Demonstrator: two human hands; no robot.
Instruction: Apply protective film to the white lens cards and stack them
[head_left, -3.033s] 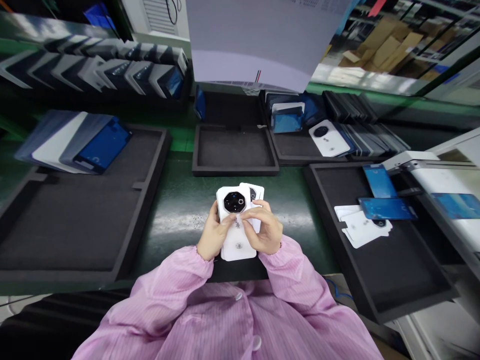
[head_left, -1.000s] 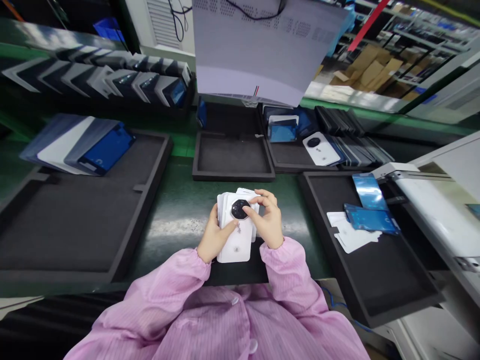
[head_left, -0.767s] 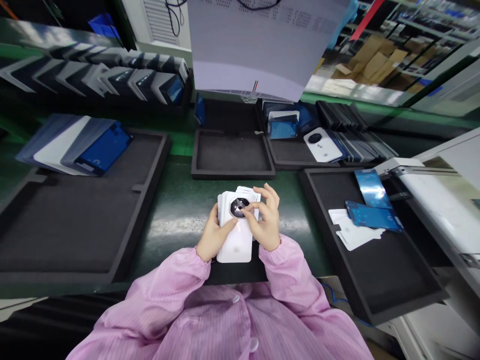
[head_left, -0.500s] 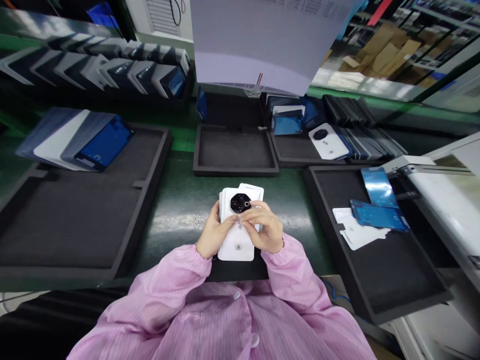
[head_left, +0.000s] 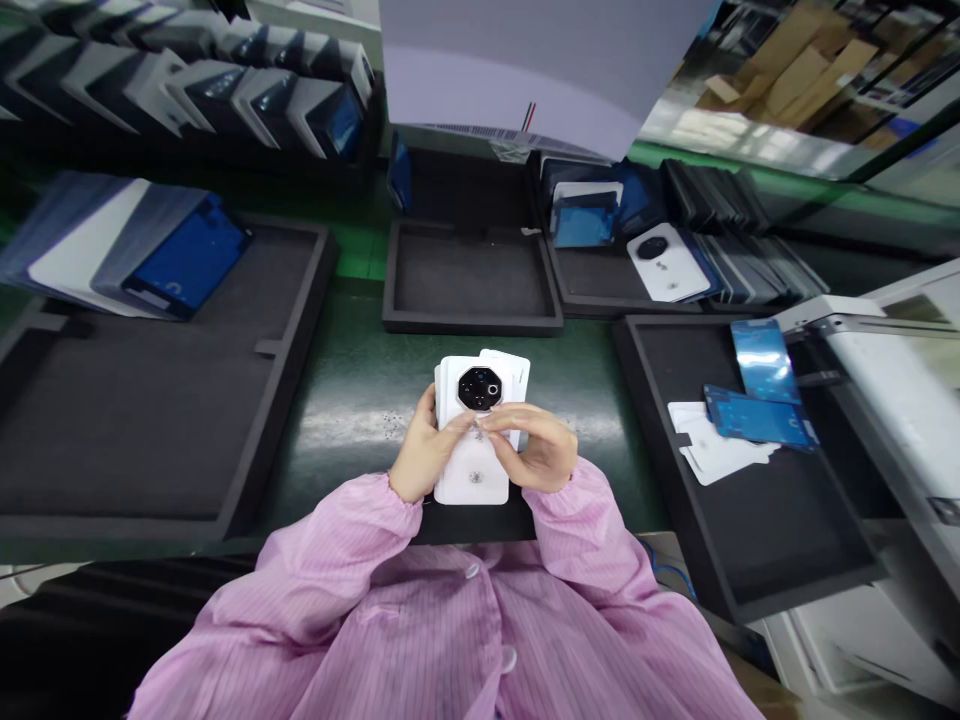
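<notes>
Several white panels (head_left: 474,460), stacked slightly out of line, are between my hands near the closest edge of a dark green surface (head_left: 352,385). My left hand (head_left: 418,455) grips the stack along its left side, thumb across the front, below a black octagonal window (head_left: 478,389). My right hand (head_left: 541,448) has thumb and forefinger close together just beneath that window; whether they pinch anything, I cannot tell. To the right, a black tray (head_left: 780,545) holds blue sheets (head_left: 761,417) and white plates (head_left: 712,455).
</notes>
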